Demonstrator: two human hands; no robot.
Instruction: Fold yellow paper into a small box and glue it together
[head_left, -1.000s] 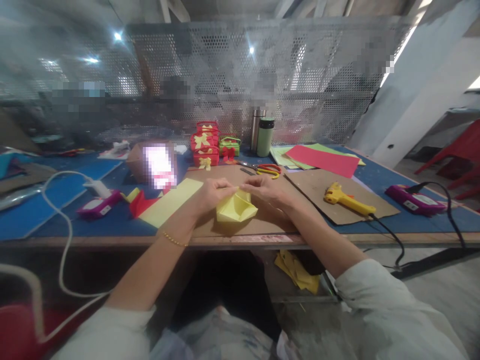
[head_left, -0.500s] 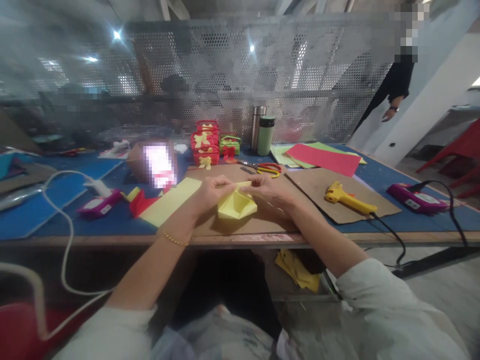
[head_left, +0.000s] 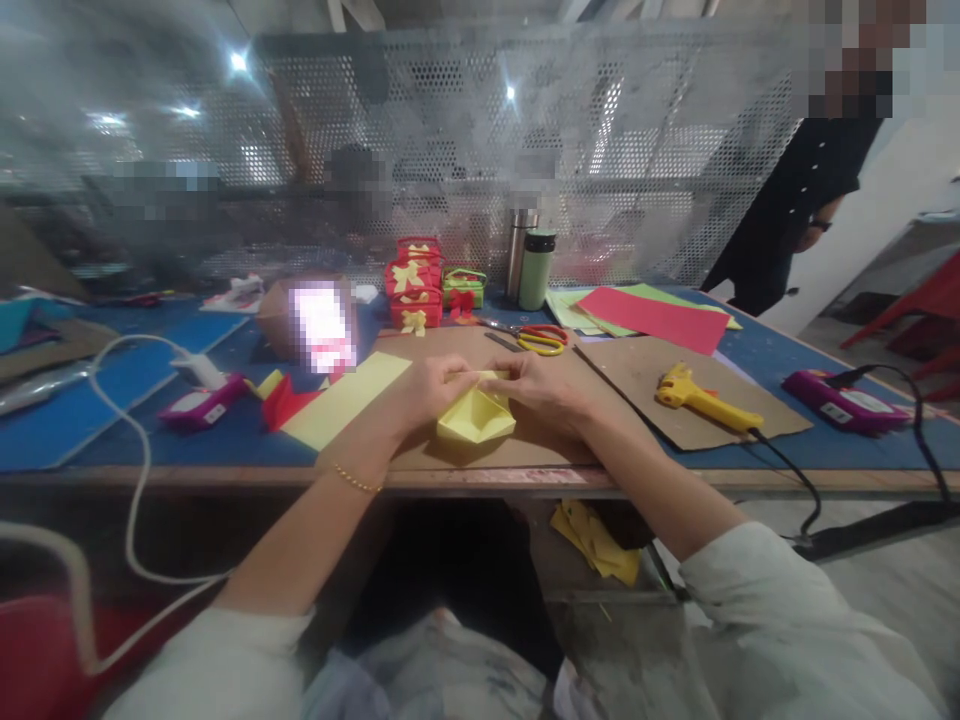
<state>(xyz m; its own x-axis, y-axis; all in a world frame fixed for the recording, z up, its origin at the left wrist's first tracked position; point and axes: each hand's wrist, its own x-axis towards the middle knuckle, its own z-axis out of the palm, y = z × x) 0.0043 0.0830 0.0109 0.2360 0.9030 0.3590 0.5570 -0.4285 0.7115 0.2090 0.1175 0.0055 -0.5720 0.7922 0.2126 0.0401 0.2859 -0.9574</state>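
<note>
A folded yellow paper box [head_left: 476, 420] with an open top is between my hands, over a sheet of brown cardboard [head_left: 405, 455]. My left hand [head_left: 439, 388] pinches its far left edge, thumb toward the middle. At the far right edge, my right hand [head_left: 534, 388] grips the same paper with thumb and fingers. The two thumbs nearly meet along the far side. Left of my left hand lies a flat yellow paper sheet [head_left: 345, 405], partly under the forearm. Beyond the hands are scissors [head_left: 541, 340] with red and yellow handles.
A yellow glue gun [head_left: 705, 400] lies on cardboard at right, its cord running over the edge. Red boxes with bows [head_left: 414, 285], a green box [head_left: 465, 290] and two bottles [head_left: 534, 270] stand behind. A person in black [head_left: 802, 210] stands at far right.
Both hands have shifted slightly along the paper's far edge, and the box sits more level with its opening showing more. The person at the right has come nearer the table.
</note>
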